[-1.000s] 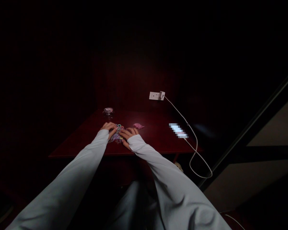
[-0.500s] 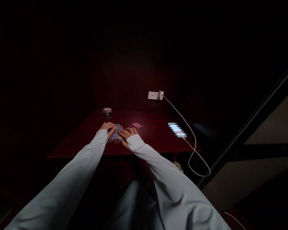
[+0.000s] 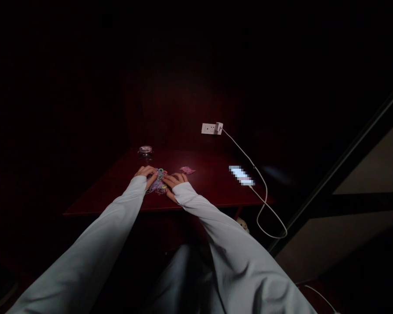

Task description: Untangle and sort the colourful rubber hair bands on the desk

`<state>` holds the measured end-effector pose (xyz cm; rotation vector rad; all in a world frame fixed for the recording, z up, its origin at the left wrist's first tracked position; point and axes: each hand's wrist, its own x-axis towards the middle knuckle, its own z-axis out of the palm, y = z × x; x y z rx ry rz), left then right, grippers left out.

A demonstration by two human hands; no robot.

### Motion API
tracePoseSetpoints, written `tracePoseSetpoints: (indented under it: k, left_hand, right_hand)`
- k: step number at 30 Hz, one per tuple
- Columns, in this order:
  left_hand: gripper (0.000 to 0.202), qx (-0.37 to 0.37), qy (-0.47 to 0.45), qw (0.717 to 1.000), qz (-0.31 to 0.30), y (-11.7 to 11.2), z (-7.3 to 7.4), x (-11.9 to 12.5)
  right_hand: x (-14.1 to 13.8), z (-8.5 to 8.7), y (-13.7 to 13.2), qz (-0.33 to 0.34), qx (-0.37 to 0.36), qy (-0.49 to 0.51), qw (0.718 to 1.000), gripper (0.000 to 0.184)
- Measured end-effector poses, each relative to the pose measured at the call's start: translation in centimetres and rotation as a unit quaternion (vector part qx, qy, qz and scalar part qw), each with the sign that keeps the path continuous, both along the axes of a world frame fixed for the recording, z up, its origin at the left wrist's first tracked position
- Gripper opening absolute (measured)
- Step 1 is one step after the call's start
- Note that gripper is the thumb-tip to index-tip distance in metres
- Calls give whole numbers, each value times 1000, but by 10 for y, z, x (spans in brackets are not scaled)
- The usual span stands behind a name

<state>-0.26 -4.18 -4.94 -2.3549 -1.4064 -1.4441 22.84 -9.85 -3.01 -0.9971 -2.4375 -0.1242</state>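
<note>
Small coloured hair ties [image 3: 157, 185], mostly purple with some green, yellow and pink loops, lie in a loose heap near the table's front edge. My left hand [image 3: 146, 172] is at the heap's left side, with its fingers bent and closed on the ties. From the right, my right hand [image 3: 174, 180] has its fingertips pressed together among the ties, and its fingers cover part of the heap. Which single ties the fingertips pinch is too small to tell. Just beyond my right hand is a separate little pile of pink hair ties [image 3: 187, 170].
A clear jar [image 3: 145, 151] with a lid stands at the back left of the dark red table [image 3: 117, 198]. Toward the right lies a lit phone [image 3: 241, 175], its white cable [image 3: 245, 153] running to a wall socket [image 3: 209, 128] and looping past the table's right edge.
The whole view has shifted very slightly. Both hands stay at the heap with only small finger movements, and the pink pile looks the same.
</note>
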Motion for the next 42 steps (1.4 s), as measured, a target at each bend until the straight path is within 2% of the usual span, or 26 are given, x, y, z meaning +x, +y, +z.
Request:
tracePoseSetpoints:
  k: [8, 12, 15, 18, 24, 31, 35, 38, 42]
  left_hand:
    - [37, 7, 23, 999, -23, 6, -4, -6]
    - [38, 14, 16, 1000, -11, 8, -5, -8]
    - [37, -12, 29, 999, -14, 9, -3, -12]
    - [34, -30, 38, 999, -9, 11, -3, -16]
    - [37, -36, 7, 999, 8, 15, -9, -23]
    - [41, -48, -56, 997, 14, 20, -8, -34]
    - [31, -47, -59, 993, 88, 6, -4, -23]
    - [30, -33, -63, 986, 153, -4, -1, -16]
    - [27, -74, -56, 984, 152, -3, 1, -23]
  right_hand:
    - [1, -1, -1, -2, 7, -5, 1000, 52]
    - [3, 2, 0, -14, 12, -11, 1000, 55]
    - [8, 5, 5, -109, -4, 14, 994, 60]
    - [16, 4, 14, -215, -34, 46, 975, 62]
    - [26, -1, 29, -302, -75, 26, 950, 59]
    - [32, -7, 25, -297, -41, 16, 954, 51]
    - [33, -6, 22, -322, -47, 7, 946, 45]
    - [33, -6, 23, -315, -59, 2, 947, 44]
    - [33, -8, 27, -300, -74, 9, 951, 45]
